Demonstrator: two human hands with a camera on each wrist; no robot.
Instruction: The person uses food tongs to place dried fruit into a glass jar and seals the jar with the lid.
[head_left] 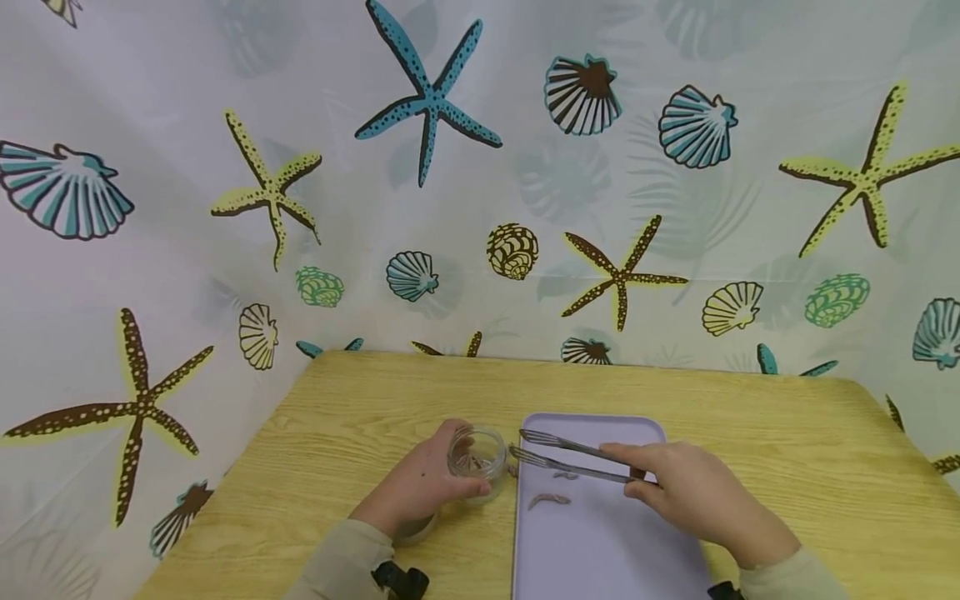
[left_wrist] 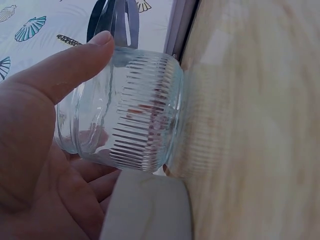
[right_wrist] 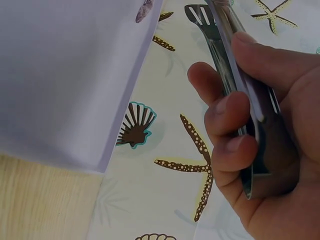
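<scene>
My left hand (head_left: pixel 431 479) grips a small clear glass jar (head_left: pixel 489 487) by its side, thumb and fingers around it. Ribs run down the jar's wall (left_wrist: pixel 142 110), and a few reddish-brown bits show inside. Metal tongs (head_left: pixel 573 471) with slotted ends are held in my right hand (head_left: pixel 686 492), over a lavender tray (head_left: pixel 615 550). Their two tips stand a little apart, close to the jar's right side. Small curved brownish pieces (head_left: pixel 550 500) lie on the tray. Another such piece (head_left: pixel 513 470) is at the tray's left edge, below the tips; whether the tongs touch it I cannot tell.
A pale round-edged object (head_left: pixel 416 532) stands on the wooden table (head_left: pixel 360 408) beneath my left wrist, mostly hidden. Behind the table hangs a white curtain (head_left: pixel 480 183) printed with starfish and shells.
</scene>
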